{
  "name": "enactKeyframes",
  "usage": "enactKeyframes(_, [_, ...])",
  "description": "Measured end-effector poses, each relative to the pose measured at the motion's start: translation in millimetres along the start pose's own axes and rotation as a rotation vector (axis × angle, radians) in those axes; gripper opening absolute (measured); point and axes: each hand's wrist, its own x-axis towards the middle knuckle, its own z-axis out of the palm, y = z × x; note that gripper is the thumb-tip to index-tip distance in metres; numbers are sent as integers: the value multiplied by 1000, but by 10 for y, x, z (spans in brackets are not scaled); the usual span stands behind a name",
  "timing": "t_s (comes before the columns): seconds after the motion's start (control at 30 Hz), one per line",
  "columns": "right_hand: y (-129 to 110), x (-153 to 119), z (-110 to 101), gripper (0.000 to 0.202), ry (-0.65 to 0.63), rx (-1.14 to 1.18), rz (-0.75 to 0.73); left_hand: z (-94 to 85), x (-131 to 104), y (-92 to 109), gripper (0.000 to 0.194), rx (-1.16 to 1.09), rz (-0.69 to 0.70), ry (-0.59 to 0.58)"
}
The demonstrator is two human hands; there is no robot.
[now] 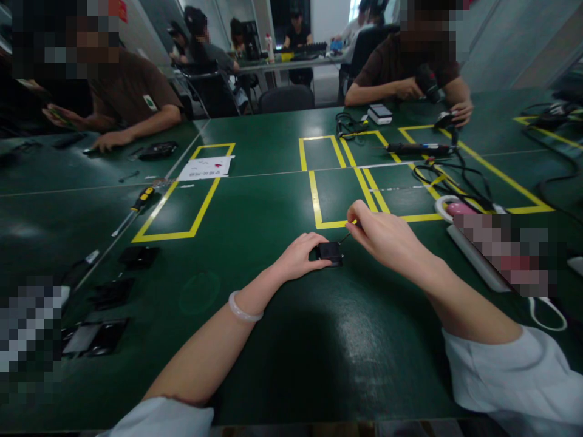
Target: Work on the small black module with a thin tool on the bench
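Observation:
A small black block-shaped part (330,252) rests on the green table (273,340). My left hand (301,258) grips it from the left, thumb along the near side and fingers over the far side. In my right hand (380,233), fingers closed, is a thin dark tool (345,238). Its slim end slants down to the upper right corner of the part; whether it sits in a screw there is too small to tell. My right fingers hide most of the tool, so its exact kind does not show.
Left of my hands lie several black parts (139,257) and a yellow-and-black screwdriver (143,197). At the right are a tape roll (441,207), cables and a black pen-shaped electric tool (416,149). Yellow tape outlines (314,197) mark the table. Two co-workers sit opposite, one holding a power drill (428,83).

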Motion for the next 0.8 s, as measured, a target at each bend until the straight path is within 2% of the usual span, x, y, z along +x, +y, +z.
enactKeyframes(0.17, [-7, -3, -23, 19, 14, 22, -22, 2, 1, 4, 38, -4, 3, 1])
enactKeyframes(0.37, [-21, 12, -18, 26, -33, -82, 21, -7, 6, 12, 38, -7, -4, -11])
enactKeyframes(0.57, [-27, -5, -12, 23, 29, -21, -6, -6, 7, 16, 39, -9, 2, -3])
enactKeyframes(0.8, [-44, 4, -34, 27, -39, -98, 28, -16, 8, 29, 37, -3, -10, -15])
